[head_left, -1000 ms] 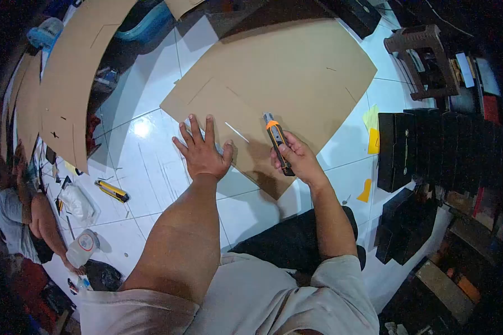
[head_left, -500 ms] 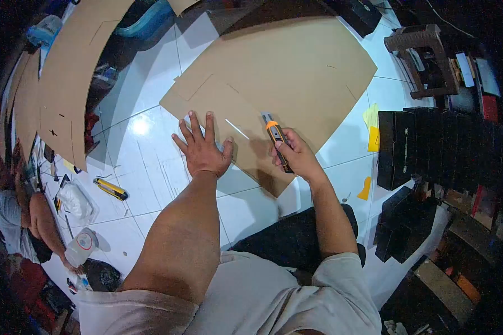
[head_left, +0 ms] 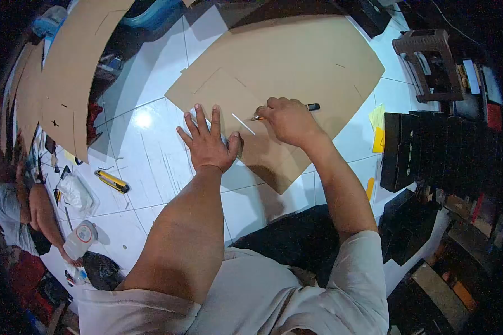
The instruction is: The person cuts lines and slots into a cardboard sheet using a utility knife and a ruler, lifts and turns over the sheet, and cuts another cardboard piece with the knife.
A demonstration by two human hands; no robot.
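Note:
A large brown cardboard sheet (head_left: 302,61) lies on the white tiled floor, with short dark pen marks on it. My left hand (head_left: 213,149) is spread flat at its near left edge, fingers apart. My right hand (head_left: 293,124) is wrapped round an orange and black utility knife (head_left: 314,106). The knife's tip points left, low over the cardboard; whether it touches is too small to tell. Between my hands is a narrow white line (head_left: 243,124), a slit or a strip, I cannot tell which. Most of the knife's handle is hidden by my fingers.
A second, yellow utility knife (head_left: 112,181) lies on the floor at left. Another long cardboard piece (head_left: 67,84) curves along the left. Black boxes (head_left: 399,151) and a brown stool (head_left: 425,64) stand at right. Another person's leg (head_left: 44,215) and a white container (head_left: 79,240) are at lower left.
My right hand has turned over and moved slightly up, so the knife now points left and down instead of up. My left hand stays at the cardboard's edge. The view has shifted slightly.

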